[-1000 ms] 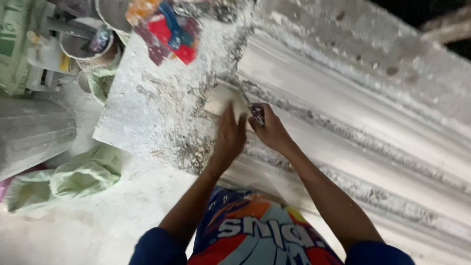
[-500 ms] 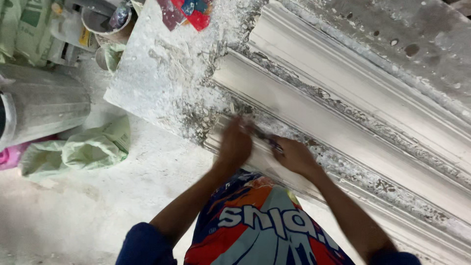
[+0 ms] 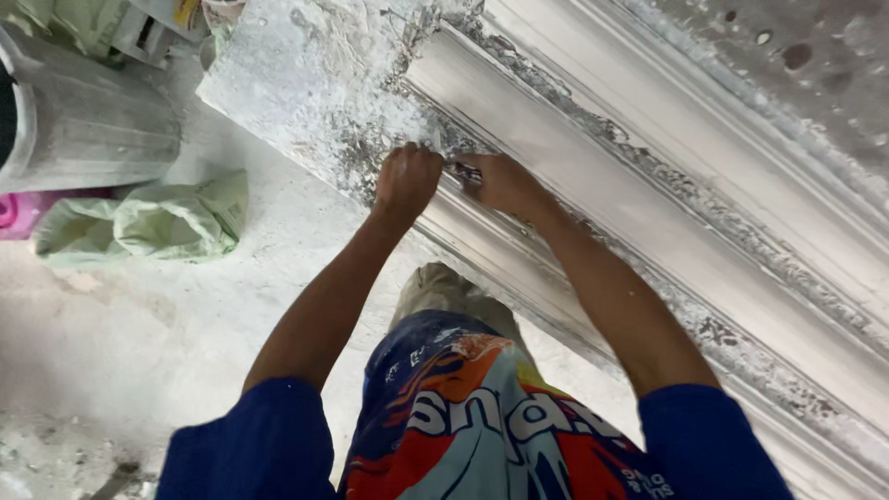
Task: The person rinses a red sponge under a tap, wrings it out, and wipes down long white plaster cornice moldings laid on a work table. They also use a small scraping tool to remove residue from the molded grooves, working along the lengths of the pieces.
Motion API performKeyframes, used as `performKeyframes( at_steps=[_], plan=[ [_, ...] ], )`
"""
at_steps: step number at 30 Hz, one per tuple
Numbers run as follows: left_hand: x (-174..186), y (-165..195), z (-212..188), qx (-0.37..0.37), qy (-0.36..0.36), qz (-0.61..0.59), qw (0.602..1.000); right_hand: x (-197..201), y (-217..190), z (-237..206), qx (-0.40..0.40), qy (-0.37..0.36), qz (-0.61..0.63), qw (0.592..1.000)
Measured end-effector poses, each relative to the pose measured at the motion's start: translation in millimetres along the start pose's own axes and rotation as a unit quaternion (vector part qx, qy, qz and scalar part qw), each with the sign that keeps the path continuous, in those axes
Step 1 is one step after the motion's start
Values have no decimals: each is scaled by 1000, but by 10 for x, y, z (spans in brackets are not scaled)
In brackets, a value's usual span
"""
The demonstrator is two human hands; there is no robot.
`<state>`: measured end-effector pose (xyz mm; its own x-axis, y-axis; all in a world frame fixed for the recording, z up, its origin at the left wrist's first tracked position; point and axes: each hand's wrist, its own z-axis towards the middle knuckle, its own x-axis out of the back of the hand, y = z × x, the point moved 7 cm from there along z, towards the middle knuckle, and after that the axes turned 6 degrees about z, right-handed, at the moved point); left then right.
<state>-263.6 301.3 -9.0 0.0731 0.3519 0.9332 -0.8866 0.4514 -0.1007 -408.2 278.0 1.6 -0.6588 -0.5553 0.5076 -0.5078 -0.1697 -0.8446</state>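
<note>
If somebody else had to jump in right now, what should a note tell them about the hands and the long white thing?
Left hand: closed in a fist, pressed on the near edge of the long white plaster moulding.
Right hand: beside it on the same edge, grip closed on a small dark tool; its kind cannot be told.
Things: the moulding lies on a crusty plaster slab. A grey drum and a green sack sit on the floor to the left.
Done: the moulding's broad faces look smooth.
Left: crumbly plaster lines its grooves and edges.

A pale, dusty concrete floor (image 3: 120,333) is seen, on which a crumpled green sack (image 3: 148,222) is laid beside a grey metal cylinder (image 3: 88,125), while a pink object (image 3: 14,213) is partly shown at the left edge.
</note>
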Motion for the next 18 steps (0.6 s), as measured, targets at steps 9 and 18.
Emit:
performKeyframes(
  at_steps=[9, 18],
  plan=[
    [300, 1578, 43, 5, -173, -195, 965, 559, 448, -1583, -229, -84, -85, 966],
    [50, -154, -193, 235, -1, -536, 811, -486, -764, -311, 24, 30, 89, 995]
  ],
)
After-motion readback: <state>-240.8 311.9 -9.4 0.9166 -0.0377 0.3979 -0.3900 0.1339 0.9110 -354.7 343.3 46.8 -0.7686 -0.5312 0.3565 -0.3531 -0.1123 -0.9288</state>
